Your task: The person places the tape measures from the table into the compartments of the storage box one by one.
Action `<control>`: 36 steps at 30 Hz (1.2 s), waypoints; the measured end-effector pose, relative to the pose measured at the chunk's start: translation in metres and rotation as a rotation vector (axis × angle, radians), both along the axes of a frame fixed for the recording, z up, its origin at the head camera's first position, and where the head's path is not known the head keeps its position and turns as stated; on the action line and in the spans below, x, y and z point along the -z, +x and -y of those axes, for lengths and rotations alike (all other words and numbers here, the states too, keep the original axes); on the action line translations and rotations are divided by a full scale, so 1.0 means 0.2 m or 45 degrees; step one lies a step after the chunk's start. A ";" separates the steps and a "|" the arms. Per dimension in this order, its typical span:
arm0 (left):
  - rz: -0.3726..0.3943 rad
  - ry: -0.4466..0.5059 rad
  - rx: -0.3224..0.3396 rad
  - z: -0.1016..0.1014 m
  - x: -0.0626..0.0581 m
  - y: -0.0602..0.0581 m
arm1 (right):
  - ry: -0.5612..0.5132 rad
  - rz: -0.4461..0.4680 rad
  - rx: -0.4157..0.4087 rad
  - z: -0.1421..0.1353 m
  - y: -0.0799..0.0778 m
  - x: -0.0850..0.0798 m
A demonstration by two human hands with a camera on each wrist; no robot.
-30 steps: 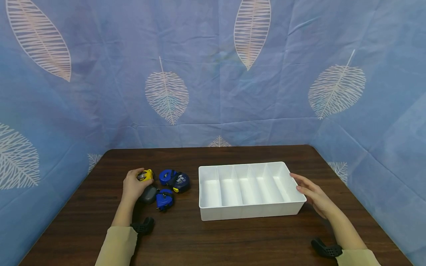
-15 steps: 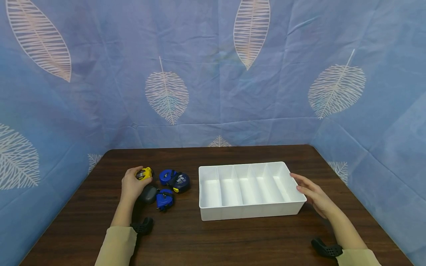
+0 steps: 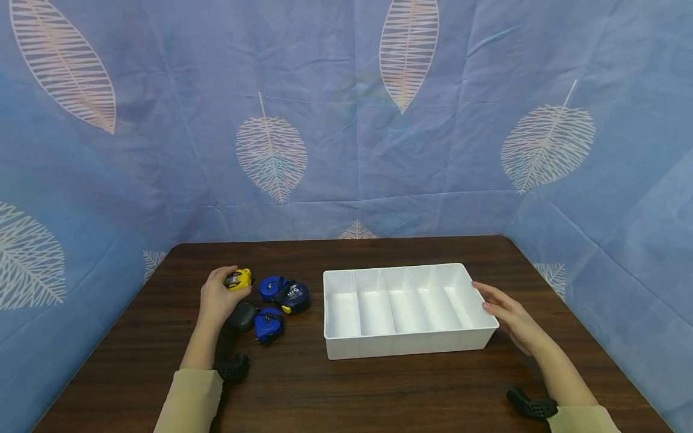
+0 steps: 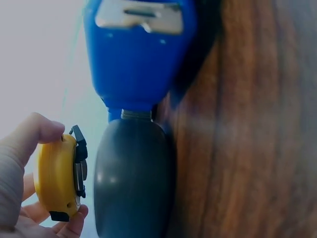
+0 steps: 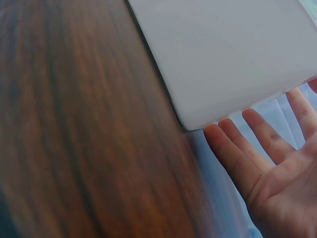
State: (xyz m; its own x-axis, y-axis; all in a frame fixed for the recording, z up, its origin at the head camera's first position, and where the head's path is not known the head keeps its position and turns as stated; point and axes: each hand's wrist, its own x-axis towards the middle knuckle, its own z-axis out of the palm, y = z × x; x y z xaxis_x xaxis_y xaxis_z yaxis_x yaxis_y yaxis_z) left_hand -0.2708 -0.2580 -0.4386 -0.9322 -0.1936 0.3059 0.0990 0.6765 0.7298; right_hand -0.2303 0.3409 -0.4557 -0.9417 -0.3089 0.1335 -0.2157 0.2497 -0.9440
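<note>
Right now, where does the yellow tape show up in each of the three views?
Head: the yellow tape is left of centre, below mid-height, in the left hand.
Left wrist: lower left, between thumb and fingers.
Right wrist: not in it.
Shared landmark: the brown table, at right in left wrist, at left in right wrist.

Yellow plastic tape measure (image 4: pixel 52 173), smooth plastic tray (image 3: pixel 406 345), wood-grained table (image 3: pixel 379 391), creased cloth backdrop (image 3: pixel 341 138), blurred fitting (image 4: pixel 136 21), probably metal
</note>
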 end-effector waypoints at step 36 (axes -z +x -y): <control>-0.034 -0.103 0.110 -0.17 -0.16 0.06 | 0.007 0.002 -0.001 0.00 0.01 -0.01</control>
State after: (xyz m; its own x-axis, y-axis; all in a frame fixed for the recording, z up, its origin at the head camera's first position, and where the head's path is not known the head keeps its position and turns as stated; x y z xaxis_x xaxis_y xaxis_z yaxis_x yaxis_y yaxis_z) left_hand -0.2593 -0.2238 -0.4068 -0.9355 -0.0870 0.3423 0.1780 0.7210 0.6697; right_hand -0.2293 0.3402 -0.4536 -0.9416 -0.3105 0.1304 -0.2144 0.2543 -0.9431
